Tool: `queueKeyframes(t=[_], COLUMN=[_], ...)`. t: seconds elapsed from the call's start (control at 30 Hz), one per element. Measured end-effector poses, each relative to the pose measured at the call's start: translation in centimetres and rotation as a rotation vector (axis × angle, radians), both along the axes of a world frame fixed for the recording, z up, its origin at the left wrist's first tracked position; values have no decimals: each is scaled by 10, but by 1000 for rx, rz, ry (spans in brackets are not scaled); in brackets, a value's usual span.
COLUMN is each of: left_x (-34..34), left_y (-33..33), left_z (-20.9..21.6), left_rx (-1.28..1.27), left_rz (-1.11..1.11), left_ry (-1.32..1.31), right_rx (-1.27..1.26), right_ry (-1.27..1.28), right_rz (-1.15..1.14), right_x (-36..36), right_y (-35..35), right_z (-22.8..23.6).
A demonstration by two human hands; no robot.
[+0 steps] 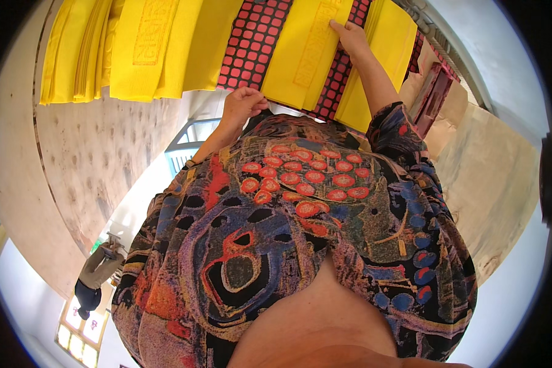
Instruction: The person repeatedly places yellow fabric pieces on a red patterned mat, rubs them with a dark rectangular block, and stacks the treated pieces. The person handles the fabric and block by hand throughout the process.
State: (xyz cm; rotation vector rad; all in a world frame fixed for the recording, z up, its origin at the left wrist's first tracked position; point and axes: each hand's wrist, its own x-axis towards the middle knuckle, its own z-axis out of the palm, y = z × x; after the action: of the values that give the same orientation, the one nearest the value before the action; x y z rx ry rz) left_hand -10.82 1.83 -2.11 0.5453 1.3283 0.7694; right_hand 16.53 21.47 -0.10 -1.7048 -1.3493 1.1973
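A yellow cloth-like piece (291, 61) with a faint orange printed panel lies in front of me on pink-and-black patterned cloth (251, 46). My right hand (354, 42) is at its right edge, thumb on the yellow surface and the other fingers bent and partly hidden. By the near left corner of the piece, my left hand (244, 105) has thumb and fingertips pressed together. Whatever is in that pinch is too small to make out. Further right, another yellow piece (377, 67) lies under my right forearm.
Folded yellow pieces (147, 49) overlap to the left, beside a thicker yellow stack (80, 55). They rest on a pale wooden table (104, 141). Brown paper (451, 116) and a dark red item (430, 101) lie at the right. Another person (92, 279) is in the background.
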Motion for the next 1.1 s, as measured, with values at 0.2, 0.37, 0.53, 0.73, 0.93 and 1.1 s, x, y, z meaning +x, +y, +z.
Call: queueKeyframes(t=[0.2,0.37,0.53,0.73,0.93,1.1], left_x=[-1,0,14,54,79,94], left_y=[-3,-4,4,24,40,54], left_z=[-3,5,17,31,46,47], left_rx=[24,151,332,571,1044,1287], left_rz=[8,4,-18,-252,-504,-632], left_ry=[73,146,173,226,526,632], right_rx=[179,263,307,547,206,262], right_ry=[-551,-569,-326,-530,-1000,-1062], right_rz=[267,268,175,-336,-510,-397], right_x=[12,19,44,143,211,189], right_y=[-4,-20,-58,-124,-156,-135], right_z=[16,25,47,74,82,48])
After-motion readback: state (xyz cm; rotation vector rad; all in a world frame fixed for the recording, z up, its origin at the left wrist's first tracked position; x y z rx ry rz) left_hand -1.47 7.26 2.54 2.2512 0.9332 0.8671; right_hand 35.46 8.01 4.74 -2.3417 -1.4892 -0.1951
